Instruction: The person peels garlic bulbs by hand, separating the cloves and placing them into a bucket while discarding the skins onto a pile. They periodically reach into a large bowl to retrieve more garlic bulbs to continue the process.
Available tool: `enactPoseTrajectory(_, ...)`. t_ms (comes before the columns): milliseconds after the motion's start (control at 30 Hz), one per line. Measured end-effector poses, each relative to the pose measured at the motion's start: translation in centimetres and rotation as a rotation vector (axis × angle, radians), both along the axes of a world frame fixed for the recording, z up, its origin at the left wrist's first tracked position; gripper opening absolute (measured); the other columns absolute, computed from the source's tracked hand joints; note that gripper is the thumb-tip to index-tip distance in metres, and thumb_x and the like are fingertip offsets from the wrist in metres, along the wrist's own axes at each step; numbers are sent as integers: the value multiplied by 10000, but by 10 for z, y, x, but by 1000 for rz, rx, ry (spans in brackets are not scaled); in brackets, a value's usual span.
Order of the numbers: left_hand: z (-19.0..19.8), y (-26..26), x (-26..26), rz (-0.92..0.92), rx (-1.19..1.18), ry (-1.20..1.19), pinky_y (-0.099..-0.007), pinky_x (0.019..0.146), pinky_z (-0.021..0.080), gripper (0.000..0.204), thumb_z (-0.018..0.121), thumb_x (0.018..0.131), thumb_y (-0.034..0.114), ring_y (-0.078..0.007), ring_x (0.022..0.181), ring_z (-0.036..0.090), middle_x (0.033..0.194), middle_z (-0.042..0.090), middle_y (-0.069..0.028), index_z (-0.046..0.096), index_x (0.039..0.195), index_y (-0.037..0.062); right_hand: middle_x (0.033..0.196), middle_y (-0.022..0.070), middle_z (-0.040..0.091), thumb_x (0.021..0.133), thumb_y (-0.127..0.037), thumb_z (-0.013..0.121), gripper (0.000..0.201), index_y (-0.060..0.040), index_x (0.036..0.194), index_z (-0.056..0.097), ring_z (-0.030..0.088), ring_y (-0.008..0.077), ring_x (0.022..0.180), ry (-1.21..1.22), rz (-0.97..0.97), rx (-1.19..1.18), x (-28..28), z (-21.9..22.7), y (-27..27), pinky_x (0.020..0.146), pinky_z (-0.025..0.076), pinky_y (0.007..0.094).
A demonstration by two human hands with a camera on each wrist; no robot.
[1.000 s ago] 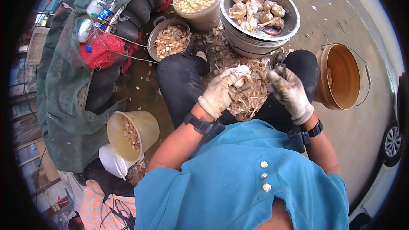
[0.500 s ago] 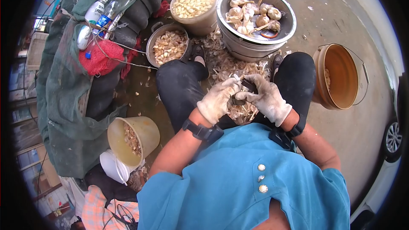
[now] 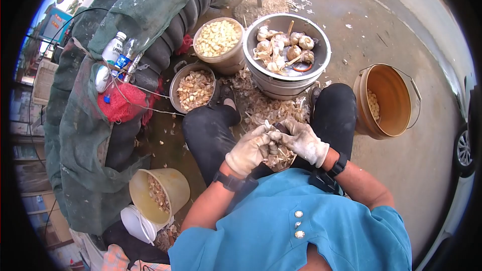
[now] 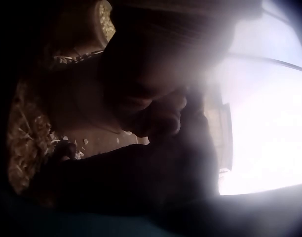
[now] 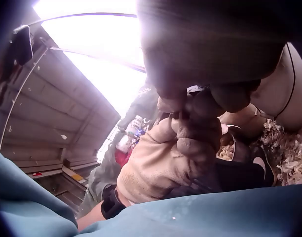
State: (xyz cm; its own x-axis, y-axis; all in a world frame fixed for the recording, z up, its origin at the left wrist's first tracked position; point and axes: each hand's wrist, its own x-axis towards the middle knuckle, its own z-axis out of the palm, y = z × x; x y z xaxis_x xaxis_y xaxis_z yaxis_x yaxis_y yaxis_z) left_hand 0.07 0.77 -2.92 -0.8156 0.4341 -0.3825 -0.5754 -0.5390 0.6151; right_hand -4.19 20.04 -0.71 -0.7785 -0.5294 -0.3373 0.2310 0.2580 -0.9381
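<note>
Both gloved hands meet above the peel heap between the knees. In the head view the left hand curls its fingers round a whitish garlic bulb, mostly covered by the gloves. Against it, the right hand grips a small dark tool whose shape is mostly hidden. The right wrist view has the left hand with bent fingers touching the shadowed right hand. Dark and blurred, the left wrist view does not show what is held.
Garlic bulbs fill a metal basin on a bucket ahead. Nearby are a tub of peeled cloves and a pot of unpeeled-looking cloves. An orange bucket stands right, a tilted cream bucket left, beside green netting.
The right hand has moved left from beside the knee to meet the left hand, with the dark tool now against the garlic. The head view has shifted, showing more ground ahead.
</note>
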Motion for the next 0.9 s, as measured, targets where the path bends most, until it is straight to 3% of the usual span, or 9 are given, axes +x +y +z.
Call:
enactPoseTrajectory(67,2,-2,0,5,-8,3,-279,673,502,382,521,972,211,-157,788,586,995,621,-71,480,1277,-15,943,34,666,921,-383,662,412,-37,1137,610,600,95,894,-60,14,54,-1,3,-3,780,484,267)
enactPoseTrajectory(133,3,-3,-1,-89,-193,81,-260,680,495,340,532,963,186,-147,789,585,983,624,-71,523,1233,-20,770,-21,602,958,-293,618,256,-50,1033,630,501,30,638,-139,-113,-51,-1,6,-7,543,401,198)
enactPoseTrajectory(167,3,-1,-1,-88,-193,80,-260,680,495,340,532,963,186,-147,789,585,983,624,-71,523,1233,-20,770,-21,602,958,-293,618,256,-50,1033,630,501,30,638,-140,-112,-52,-2,6,-7,543,401,198)
enactPoseTrajectory(233,1,4,-2,50,-50,2,-236,694,482,286,521,962,156,-135,796,586,958,629,-72,561,1192,-10,761,-34,580,967,-364,584,265,-104,1009,613,466,27,574,-509,-159,-264,-5,5,-4,501,360,184)
enactPoseTrajectory(267,1,4,-3,53,-52,-1,-236,694,482,286,521,962,156,-135,796,586,958,629,-72,561,1192,-10,731,-51,540,978,-347,564,235,-116,1000,603,385,16,501,-507,-156,-356,-5,-2,-1,446,276,168)
enactPoseTrajectory(433,-13,-1,-6,185,19,-87,-214,660,441,269,516,974,161,-102,746,533,878,590,-22,569,1192,14,800,-18,534,1000,-365,536,286,-83,1022,574,420,40,572,-881,-187,-683,-16,-12,9,446,314,173)
enactPoseTrajectory(633,-27,-7,-4,311,-226,-186,-241,591,447,163,500,984,185,-103,679,534,848,581,-11,585,1062,70,851,-2,551,1006,-341,529,288,-67,1089,555,422,40,584,-1006,-175,-763,-15,-8,11,443,330,162)
enactPoseTrajectory(767,-51,-11,-5,431,-160,-193,-256,622,494,166,499,977,157,-122,786,618,925,622,-23,586,1092,77,852,-4,550,1010,-338,520,295,-65,1116,562,417,38,581,-926,-178,-728,-12,-5,8,443,312,165)
enactPoseTrajectory(900,-46,-7,-8,511,-498,10,-243,679,498,212,509,964,80,-120,818,614,969,625,-36,583,1162,59,848,-11,554,1000,-346,543,293,-72,1101,575,403,30,577,-815,-211,-676,-14,-7,8,444,285,169)
